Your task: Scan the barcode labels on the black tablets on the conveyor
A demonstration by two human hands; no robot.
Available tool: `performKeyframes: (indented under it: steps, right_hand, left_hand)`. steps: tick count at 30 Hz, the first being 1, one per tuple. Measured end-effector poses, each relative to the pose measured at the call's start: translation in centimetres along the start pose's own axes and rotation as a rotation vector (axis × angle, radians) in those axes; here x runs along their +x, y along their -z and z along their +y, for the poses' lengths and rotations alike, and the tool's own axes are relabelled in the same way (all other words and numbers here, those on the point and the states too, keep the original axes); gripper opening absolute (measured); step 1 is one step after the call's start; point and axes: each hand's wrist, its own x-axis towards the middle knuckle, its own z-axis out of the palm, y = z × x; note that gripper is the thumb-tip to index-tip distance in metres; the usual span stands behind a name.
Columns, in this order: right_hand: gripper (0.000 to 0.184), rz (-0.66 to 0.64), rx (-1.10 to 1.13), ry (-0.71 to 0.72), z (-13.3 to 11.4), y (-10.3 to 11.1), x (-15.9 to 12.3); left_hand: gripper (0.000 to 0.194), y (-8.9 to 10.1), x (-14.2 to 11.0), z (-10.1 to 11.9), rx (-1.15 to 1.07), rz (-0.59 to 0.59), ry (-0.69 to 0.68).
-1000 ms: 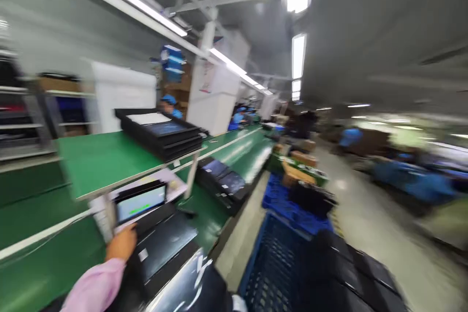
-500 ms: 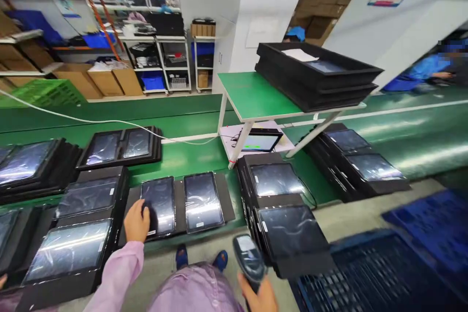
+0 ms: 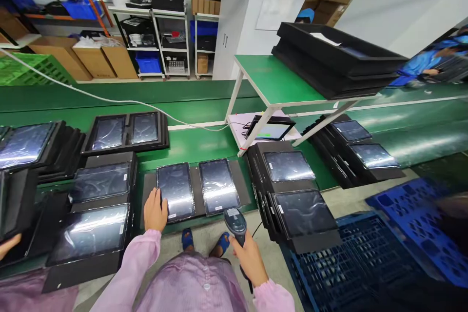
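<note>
"What's the biggest thing from where you're standing?"

"The green bench (image 3: 197,148), stretching right across in front of the worker (image 3: 197,285) in purple. A green-topped stand (image 3: 268,78) rises from it, with black trays (image 3: 329,70) piled on top. Low on the right there's a dark blue crate (image 3: 365,248)."

"And close to the worker?"

"A grey board (image 3: 197,192) at the bench's near edge, between two stacks. Two dark screens lie on it side by side — the left-hand screen (image 3: 177,185) and the right-hand screen (image 3: 218,185)."

"What about the hands?"

"Well apart. The left hand (image 3: 155,210) rests with its fingers loose, touching the left-hand screen along its left edge. The right hand (image 3: 250,256) is wrapped round the handle of a scanner (image 3: 236,223), whose head is near the lower corner of the right-hand screen."

"Someone else is working there too, I think."

"Yes, another person's hand (image 3: 9,246) shows at the far left — I can't tell what it grips."

"Anything smaller?"

"A white label (image 3: 172,216) near the bottom of the left-hand screen, and a similar one on its neighbour."
</note>
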Motion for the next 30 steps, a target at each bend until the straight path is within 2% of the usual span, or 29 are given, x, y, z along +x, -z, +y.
performKeyframes:
  steps: [7, 12, 25, 30]
  right_hand:
    - [0.046, 0.037, -0.108, 0.053, -0.4, -2.0, -1.8]
    - [0.052, 0.048, -0.096, 0.045, -0.6, -3.0, -2.3]
    - [0.050, 0.066, -0.119, 0.041, -1.0, -3.0, -2.6]
    - [0.050, 0.061, -0.117, 0.021, -0.9, -3.0, -2.9]
  left_hand:
    - [0.056, -0.1, -0.7, -0.3, -0.051, 0.000, 0.025]
    - [0.056, -0.1, -0.8, -0.3, -0.058, 0.002, 0.023]
    - [0.056, 0.1, -0.7, -0.4, -0.040, -0.008, 0.006]
    - [0.055, 0.3, -0.8, -0.2, -0.195, -0.023, 0.059]
